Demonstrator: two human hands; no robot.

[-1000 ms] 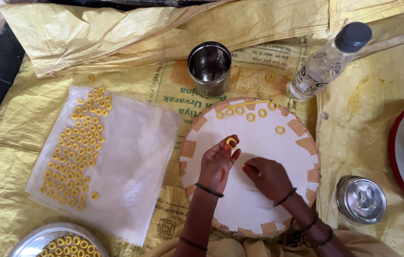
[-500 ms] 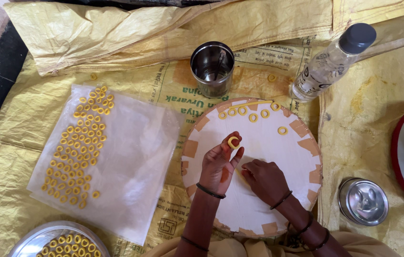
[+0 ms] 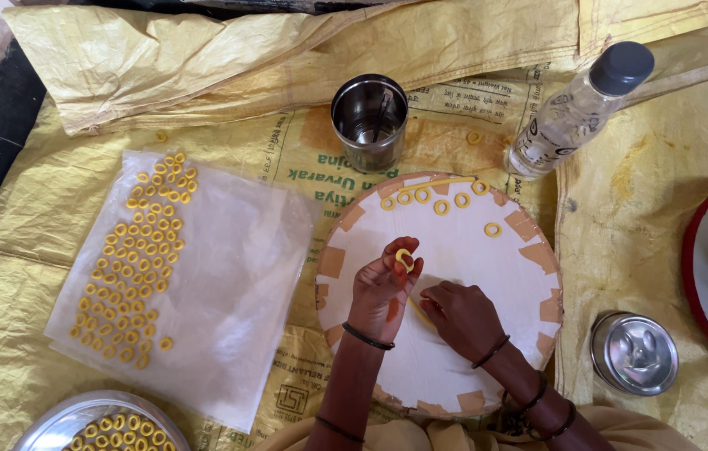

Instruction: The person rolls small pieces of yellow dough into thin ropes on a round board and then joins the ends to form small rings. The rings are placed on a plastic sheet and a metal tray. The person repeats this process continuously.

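Since a second ago, your left hand (image 3: 381, 288) lifted dough ring (image 3: 404, 257) off round board (image 3: 454, 284), fingertips pinched to keep loop shut. Right hand (image 3: 461, 316) curled, pressing dough strand (image 3: 417, 309) to board. Finished rings (image 3: 433, 200) line far rim.

- Steel cup (image 3: 369, 119): shiny metal.
- Round board (image 3: 488, 284): matt white, smooth.
- Plastic sheet (image 3: 220, 284): clear, glossy, crinkled.
- Sacking (image 3: 53, 250): yellow woven plastic, creased.
- Bottle (image 3: 575, 113): clear plastic.
- Dough ring (image 3: 404, 258): matt yellow.
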